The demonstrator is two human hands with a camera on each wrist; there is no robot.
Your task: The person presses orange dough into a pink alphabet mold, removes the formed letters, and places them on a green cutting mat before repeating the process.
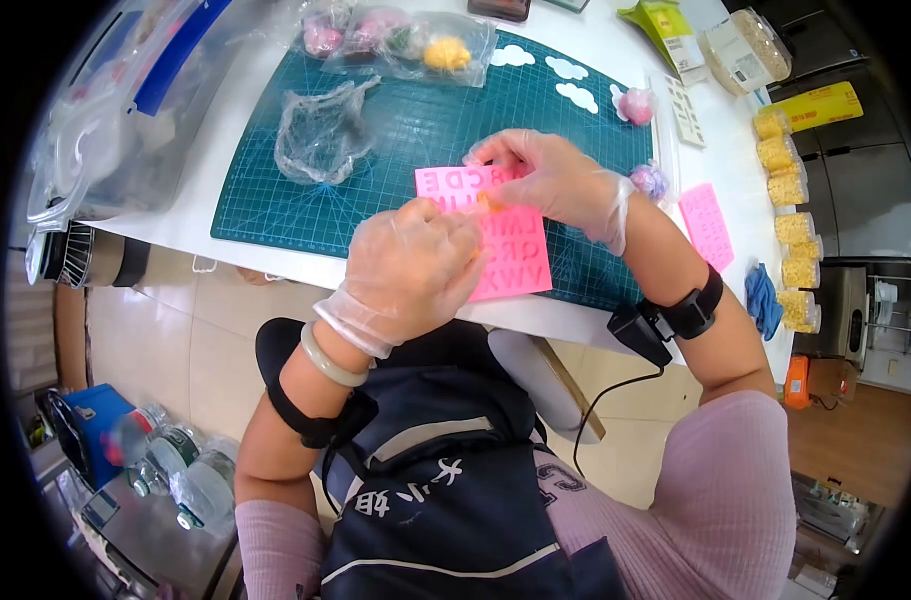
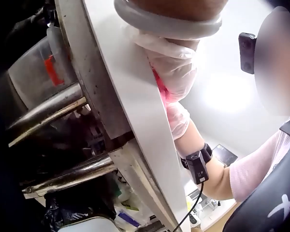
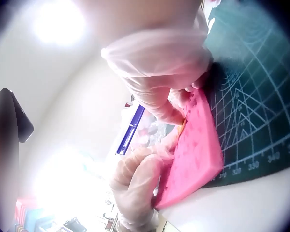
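A pink letter mold [image 1: 516,255] lies tilted near the front edge of the green cutting mat [image 1: 396,130]. Both hands wear thin clear gloves. My left hand [image 1: 406,265] rests over the mold's left side with its fingers curled; a bit of orange shows beneath them. My right hand [image 1: 556,185] reaches in from the right, its fingers curled at the mold's far edge and its thumb on the letter face. Between the two hands sits a small soft orange piece [image 1: 490,202]; in the right wrist view, the orange piece [image 3: 181,127] lies right at the right hand's fingertip.
A crumpled clear bag [image 1: 324,130] lies on the mat, with bagged colored lumps [image 1: 406,45] behind it. White cloud shapes [image 1: 578,97] and a wrapped pink ball [image 1: 636,106] are at the right. A second pink mold [image 1: 707,226] and several jars [image 1: 781,155] line the table's right side.
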